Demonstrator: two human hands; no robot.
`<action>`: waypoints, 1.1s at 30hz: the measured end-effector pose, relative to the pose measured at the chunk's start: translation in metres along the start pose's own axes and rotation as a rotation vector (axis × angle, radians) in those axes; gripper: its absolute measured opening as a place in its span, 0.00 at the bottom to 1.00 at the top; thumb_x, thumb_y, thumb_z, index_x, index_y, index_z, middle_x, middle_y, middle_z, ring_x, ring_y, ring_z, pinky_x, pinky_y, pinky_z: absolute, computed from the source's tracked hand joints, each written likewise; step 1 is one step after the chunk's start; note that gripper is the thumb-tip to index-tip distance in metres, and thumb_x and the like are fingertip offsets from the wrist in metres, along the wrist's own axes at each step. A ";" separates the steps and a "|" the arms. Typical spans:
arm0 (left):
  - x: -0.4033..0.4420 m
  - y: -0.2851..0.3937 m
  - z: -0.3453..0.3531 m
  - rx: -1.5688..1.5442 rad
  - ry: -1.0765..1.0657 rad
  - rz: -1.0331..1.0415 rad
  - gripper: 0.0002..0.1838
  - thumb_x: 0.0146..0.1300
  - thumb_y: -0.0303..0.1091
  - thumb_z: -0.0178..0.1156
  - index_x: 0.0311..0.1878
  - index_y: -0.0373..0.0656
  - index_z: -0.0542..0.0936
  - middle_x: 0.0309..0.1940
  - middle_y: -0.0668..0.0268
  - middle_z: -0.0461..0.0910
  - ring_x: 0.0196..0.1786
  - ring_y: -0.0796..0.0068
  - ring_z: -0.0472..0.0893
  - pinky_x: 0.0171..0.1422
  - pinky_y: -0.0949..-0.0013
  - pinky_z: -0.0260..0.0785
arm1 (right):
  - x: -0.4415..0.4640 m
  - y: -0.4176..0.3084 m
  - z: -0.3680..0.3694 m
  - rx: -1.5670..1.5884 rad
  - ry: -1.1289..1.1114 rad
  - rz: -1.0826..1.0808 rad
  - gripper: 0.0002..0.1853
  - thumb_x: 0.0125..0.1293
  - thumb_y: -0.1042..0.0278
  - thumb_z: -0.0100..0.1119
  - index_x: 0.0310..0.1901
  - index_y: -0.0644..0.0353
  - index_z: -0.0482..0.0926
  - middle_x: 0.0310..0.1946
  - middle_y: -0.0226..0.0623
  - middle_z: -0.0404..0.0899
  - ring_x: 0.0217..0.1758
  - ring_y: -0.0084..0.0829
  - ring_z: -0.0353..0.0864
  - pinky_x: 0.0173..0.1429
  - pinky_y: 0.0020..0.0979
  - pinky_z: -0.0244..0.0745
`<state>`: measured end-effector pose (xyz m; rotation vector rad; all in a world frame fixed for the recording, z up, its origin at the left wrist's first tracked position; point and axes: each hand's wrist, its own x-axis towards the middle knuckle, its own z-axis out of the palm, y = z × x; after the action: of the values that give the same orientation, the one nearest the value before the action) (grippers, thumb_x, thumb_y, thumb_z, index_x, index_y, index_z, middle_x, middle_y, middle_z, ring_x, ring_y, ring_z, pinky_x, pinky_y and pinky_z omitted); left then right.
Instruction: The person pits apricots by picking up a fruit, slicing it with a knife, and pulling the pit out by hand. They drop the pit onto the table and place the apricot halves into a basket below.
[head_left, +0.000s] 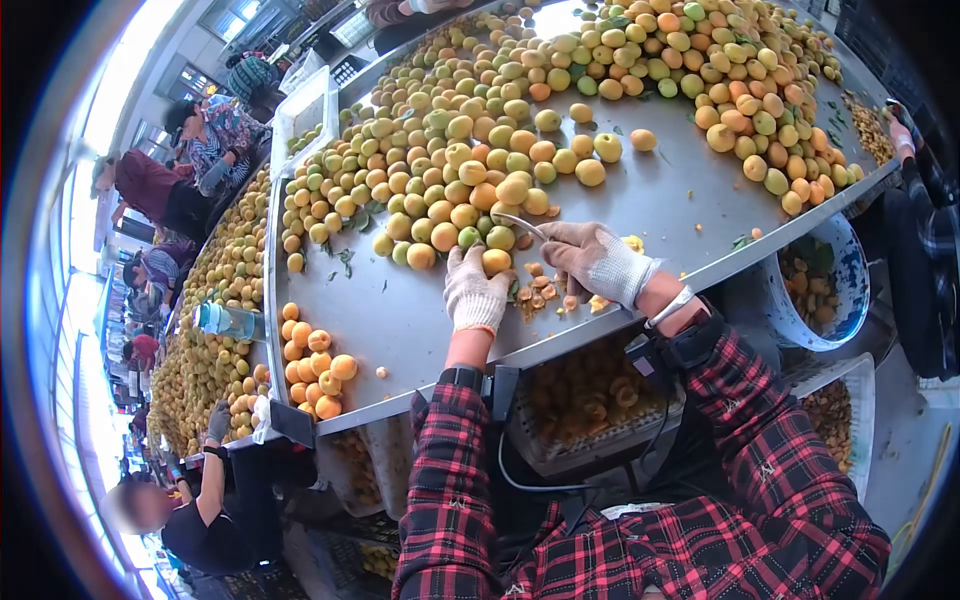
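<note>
Metal edge (560, 349) nr R hand (592, 260) w/ poss. knife (520, 224); L hand (475, 293) on fruit (496, 262)

Arms (447, 480) reach forward — left grip (477, 292) slightly curled, right grip (598, 262) closed.

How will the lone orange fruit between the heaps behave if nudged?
The lone fruit looks round and sits on a smooth metal table, so it would probably roll. Its ripe-looking skin suggests it may bruise if squeezed.
</note>
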<state>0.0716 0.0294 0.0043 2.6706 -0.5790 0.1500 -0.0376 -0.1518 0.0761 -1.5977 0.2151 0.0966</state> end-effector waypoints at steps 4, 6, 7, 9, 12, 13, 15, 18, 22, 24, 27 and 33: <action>0.000 -0.002 0.000 -0.061 0.044 -0.002 0.38 0.50 0.42 0.72 0.63 0.34 0.74 0.62 0.47 0.74 0.61 0.53 0.77 0.63 0.61 0.70 | -0.002 -0.002 -0.005 -0.152 -0.012 -0.022 0.15 0.74 0.59 0.52 0.50 0.61 0.78 0.28 0.39 0.79 0.26 0.30 0.81 0.32 0.33 0.77; -0.011 0.001 -0.016 -0.502 -0.028 -0.041 0.35 0.54 0.40 0.70 0.63 0.32 0.73 0.57 0.50 0.77 0.56 0.59 0.80 0.58 0.64 0.73 | -0.001 0.004 -0.007 -0.311 0.007 -0.085 0.15 0.74 0.58 0.52 0.49 0.62 0.78 0.29 0.43 0.79 0.30 0.35 0.82 0.36 0.36 0.77; -0.019 0.009 -0.030 -0.946 -0.099 -0.089 0.33 0.58 0.38 0.68 0.64 0.30 0.72 0.53 0.52 0.80 0.51 0.64 0.83 0.53 0.67 0.76 | -0.003 0.008 -0.007 -0.340 0.011 -0.196 0.16 0.74 0.57 0.53 0.46 0.63 0.77 0.29 0.47 0.79 0.33 0.40 0.82 0.39 0.38 0.75; -0.035 0.036 -0.052 -1.204 -0.147 -0.175 0.30 0.61 0.35 0.65 0.64 0.29 0.72 0.48 0.56 0.81 0.46 0.70 0.83 0.48 0.72 0.75 | -0.008 0.006 -0.004 -0.375 0.009 -0.306 0.16 0.74 0.56 0.53 0.44 0.64 0.76 0.30 0.50 0.79 0.36 0.44 0.82 0.42 0.40 0.74; -0.048 0.043 -0.067 -1.485 -0.231 -0.273 0.27 0.64 0.29 0.60 0.65 0.27 0.70 0.47 0.56 0.81 0.42 0.75 0.82 0.46 0.76 0.75 | -0.017 0.005 0.002 -0.344 -0.079 -0.394 0.12 0.74 0.62 0.53 0.43 0.64 0.76 0.26 0.39 0.77 0.31 0.30 0.78 0.38 0.31 0.73; -0.050 0.041 -0.068 -1.504 -0.272 -0.276 0.26 0.65 0.25 0.58 0.66 0.27 0.70 0.51 0.53 0.81 0.44 0.74 0.82 0.48 0.75 0.75 | -0.019 0.005 0.003 -0.349 -0.082 -0.390 0.12 0.74 0.62 0.53 0.43 0.64 0.76 0.26 0.39 0.77 0.31 0.30 0.78 0.38 0.31 0.73; -0.050 0.041 -0.067 -1.543 -0.270 -0.269 0.26 0.65 0.25 0.57 0.66 0.27 0.69 0.51 0.54 0.81 0.43 0.75 0.81 0.47 0.76 0.75 | -0.023 0.002 0.007 -0.367 -0.139 -0.360 0.12 0.75 0.62 0.53 0.44 0.64 0.76 0.26 0.37 0.76 0.31 0.28 0.76 0.37 0.30 0.73; -0.050 0.042 -0.071 -1.627 -0.280 -0.153 0.26 0.64 0.27 0.57 0.66 0.27 0.70 0.52 0.55 0.80 0.43 0.75 0.81 0.47 0.75 0.76 | -0.023 0.007 0.014 -0.324 -0.127 -0.341 0.12 0.74 0.61 0.54 0.41 0.63 0.75 0.27 0.42 0.76 0.33 0.35 0.79 0.38 0.33 0.73; -0.053 0.039 -0.073 -1.608 -0.263 -0.173 0.23 0.65 0.28 0.57 0.62 0.27 0.73 0.50 0.57 0.81 0.40 0.78 0.81 0.43 0.77 0.75 | -0.020 0.009 0.020 -0.374 -0.109 -0.314 0.11 0.72 0.62 0.56 0.39 0.63 0.75 0.28 0.48 0.79 0.36 0.44 0.83 0.40 0.37 0.75; -0.054 0.037 -0.071 -1.599 -0.276 -0.165 0.22 0.66 0.29 0.57 0.60 0.27 0.74 0.48 0.58 0.82 0.38 0.78 0.80 0.41 0.78 0.74 | -0.022 0.010 0.025 -0.365 -0.108 -0.359 0.11 0.72 0.62 0.57 0.39 0.63 0.75 0.29 0.49 0.79 0.36 0.44 0.83 0.40 0.37 0.75; -0.059 0.037 -0.066 -1.674 -0.277 -0.201 0.19 0.66 0.30 0.59 0.57 0.28 0.77 0.43 0.61 0.82 0.34 0.82 0.77 0.36 0.80 0.69 | -0.021 0.010 0.029 -0.374 -0.120 -0.359 0.11 0.72 0.63 0.57 0.40 0.64 0.76 0.31 0.51 0.81 0.36 0.46 0.84 0.40 0.38 0.76; -0.054 0.016 -0.076 -1.270 -0.454 -0.255 0.18 0.63 0.27 0.62 0.55 0.30 0.79 0.36 0.67 0.81 0.31 0.86 0.74 0.33 0.81 0.67 | -0.019 0.011 0.026 -0.434 -0.216 -0.241 0.13 0.72 0.62 0.57 0.43 0.65 0.77 0.33 0.53 0.82 0.38 0.48 0.84 0.42 0.40 0.76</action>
<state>0.0142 0.0676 0.0692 1.4759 -0.2727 -0.6826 -0.0565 -0.1242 0.0683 -2.0157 -0.1801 0.1342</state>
